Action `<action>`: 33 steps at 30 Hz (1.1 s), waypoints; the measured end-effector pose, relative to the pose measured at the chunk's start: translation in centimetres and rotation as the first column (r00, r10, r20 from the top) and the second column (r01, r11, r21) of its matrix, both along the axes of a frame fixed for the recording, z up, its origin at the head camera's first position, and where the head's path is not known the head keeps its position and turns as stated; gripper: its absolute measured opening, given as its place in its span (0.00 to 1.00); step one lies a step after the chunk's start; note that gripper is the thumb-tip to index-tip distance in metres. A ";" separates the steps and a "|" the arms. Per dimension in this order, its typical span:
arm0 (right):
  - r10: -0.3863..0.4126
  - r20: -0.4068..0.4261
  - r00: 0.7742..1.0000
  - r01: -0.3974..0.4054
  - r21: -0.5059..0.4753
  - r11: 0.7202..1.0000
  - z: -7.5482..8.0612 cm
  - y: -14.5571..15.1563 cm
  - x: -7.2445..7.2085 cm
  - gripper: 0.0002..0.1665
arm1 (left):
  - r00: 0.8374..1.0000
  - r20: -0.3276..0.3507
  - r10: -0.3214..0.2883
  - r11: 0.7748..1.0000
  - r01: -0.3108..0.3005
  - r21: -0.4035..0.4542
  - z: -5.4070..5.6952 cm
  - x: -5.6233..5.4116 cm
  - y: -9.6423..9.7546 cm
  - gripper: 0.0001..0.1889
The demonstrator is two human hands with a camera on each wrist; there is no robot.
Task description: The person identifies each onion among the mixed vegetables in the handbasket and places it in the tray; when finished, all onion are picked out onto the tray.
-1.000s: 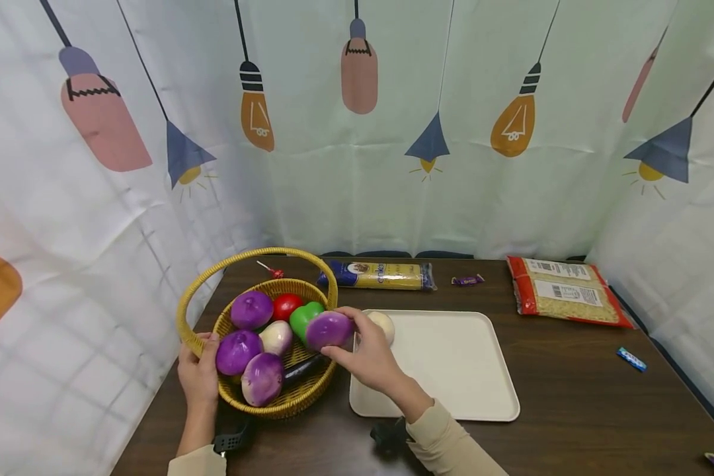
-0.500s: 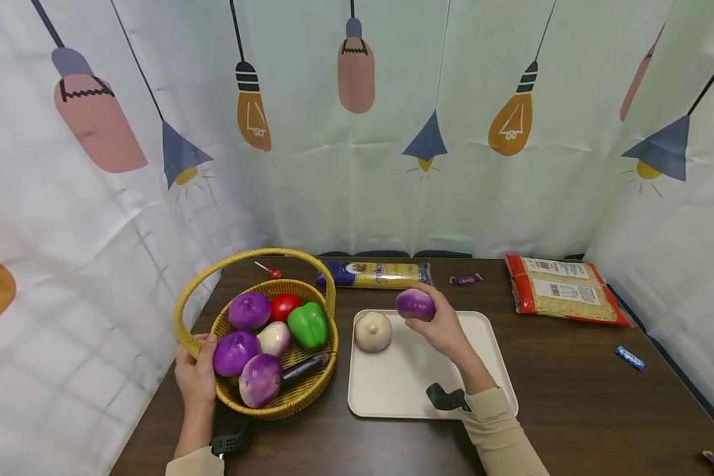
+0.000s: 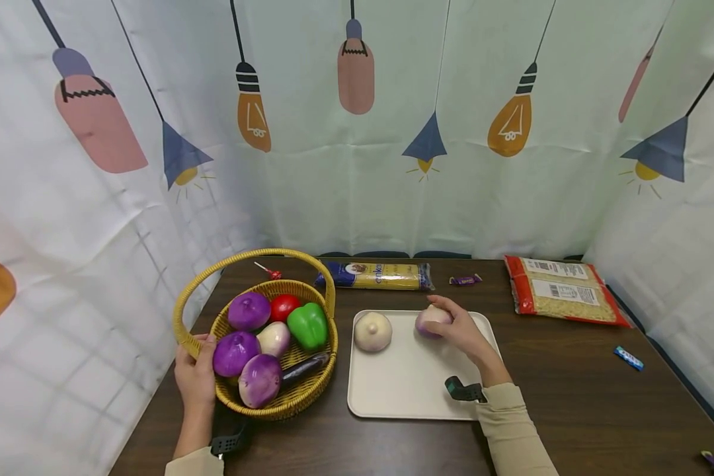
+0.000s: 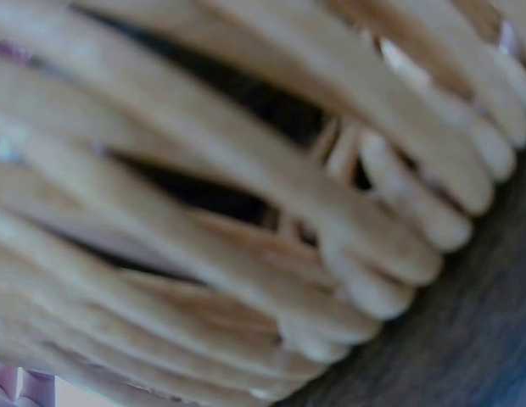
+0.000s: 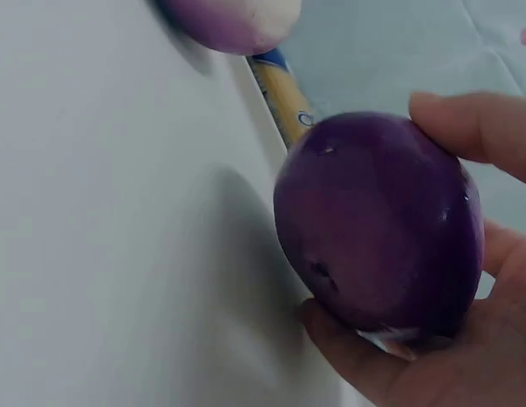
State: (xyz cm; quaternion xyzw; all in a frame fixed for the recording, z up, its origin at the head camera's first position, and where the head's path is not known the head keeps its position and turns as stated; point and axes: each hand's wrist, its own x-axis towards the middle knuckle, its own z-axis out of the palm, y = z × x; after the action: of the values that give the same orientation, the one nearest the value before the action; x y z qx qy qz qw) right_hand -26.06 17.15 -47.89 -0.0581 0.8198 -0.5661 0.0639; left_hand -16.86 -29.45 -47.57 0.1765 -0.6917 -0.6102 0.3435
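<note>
Right hand [image 3: 461,330] cups a purple onion [image 3: 430,321] on the cream tray [image 3: 428,396], fingers [image 5: 479,127] curled round it from above and below, apparently to stop it rolling. It sits just right of the white onion [image 3: 373,330]. Left hand [image 3: 195,377] grips the rim of the wicker basket [image 3: 285,406] left of the tray, likely steadying it on the worktop [image 3: 601,396].

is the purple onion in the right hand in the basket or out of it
Out. The right hand holds the purple onion over the white tray, beside a pale onion, apart from the basket.
</note>
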 end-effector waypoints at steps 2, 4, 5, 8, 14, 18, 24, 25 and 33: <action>0.024 0.001 1.000 -0.024 0.037 0.999 -0.2 0.1 0.0 0.42 | 1.000 -0.001 -0.002 1.000 0.002 -0.003 0.3 0.1 0.1 0.08; 0.044 0.013 0.999 -0.045 0.076 0.996 -0.4 0.3 0.0 0.42 | 1.000 -0.007 -0.006 1.000 0.006 -0.002 0.7 0.3 0.4 0.08; 0.055 0.021 0.998 -0.056 0.096 0.994 -0.4 0.5 0.1 0.41 | 1.000 -0.011 -0.008 1.000 0.008 -0.001 0.9 0.4 0.5 0.07; 0.085 0.030 0.996 -0.089 0.157 0.984 -0.4 1.1 0.3 0.41 | 1.000 -0.018 -0.014 1.000 0.014 -0.002 1.4 0.7 0.8 0.06; 0.137 -0.042 0.990 -0.124 0.220 0.968 -0.1 1.8 0.6 0.42 | 1.000 -0.007 -0.010 1.000 0.010 -0.012 0.3 0.2 0.1 0.08; 0.186 -0.096 0.978 -0.166 0.188 0.968 -0.3 1.4 0.5 0.44 | 1.000 0.001 -0.001 1.000 0.001 -0.003 -0.7 -0.2 -0.4 0.08; 0.174 -0.103 0.979 -0.148 0.222 0.964 0.1 0.5 0.7 0.49 | 1.000 0.004 0.004 1.000 -0.004 0.018 -1.0 -0.4 -0.4 0.07; 0.156 -0.111 0.982 -0.125 0.240 0.963 0.4 0.4 0.9 0.48 | 1.000 0.007 0.006 1.000 -0.006 0.018 -1.0 -0.4 -0.4 0.07; -0.078 -0.306 0.949 0.125 0.138 0.983 4.2 -4.5 3.0 0.27 | 1.000 0.023 0.000 1.000 0.000 0.021 -0.5 -0.2 -0.3 0.11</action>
State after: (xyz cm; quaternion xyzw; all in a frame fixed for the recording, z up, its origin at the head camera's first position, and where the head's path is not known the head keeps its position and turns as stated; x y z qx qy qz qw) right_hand -23.11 12.61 -43.70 -0.0955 0.8635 -0.4877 -0.0858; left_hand -17.10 -29.71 -48.08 0.1872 -0.6893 -0.6153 0.3335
